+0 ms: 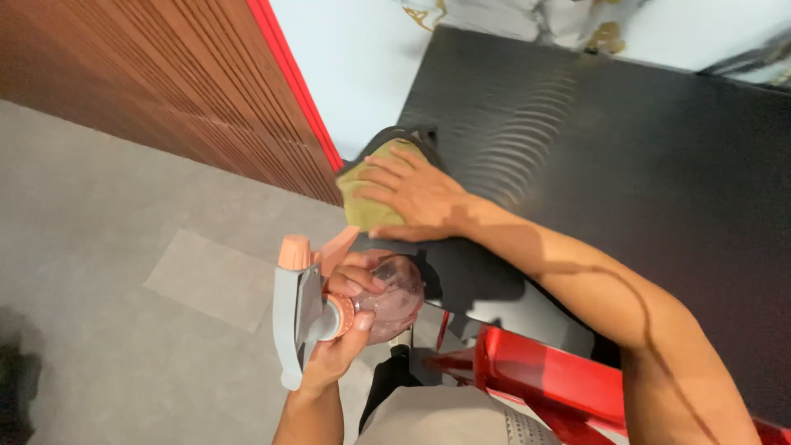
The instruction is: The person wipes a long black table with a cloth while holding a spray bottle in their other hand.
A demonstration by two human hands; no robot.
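My right hand (412,198) lies flat on an olive-yellow cloth (362,202), pressing it against the near-left corner of a black tabletop (626,156). My left hand (342,346) grips a clear pinkish spray bottle (387,301) by its neck, below the table's edge. The bottle has a grey trigger head (290,321) with an orange nozzle tip (294,251). Its lower body is hidden behind my fingers.
A red frame or chair part (544,375) sits under the table's near edge. A brown ribbed wall panel (165,82) with a red edge strip stands at the upper left. Grey floor (99,272) spreads to the left. A pale wall (354,49) lies behind the table.
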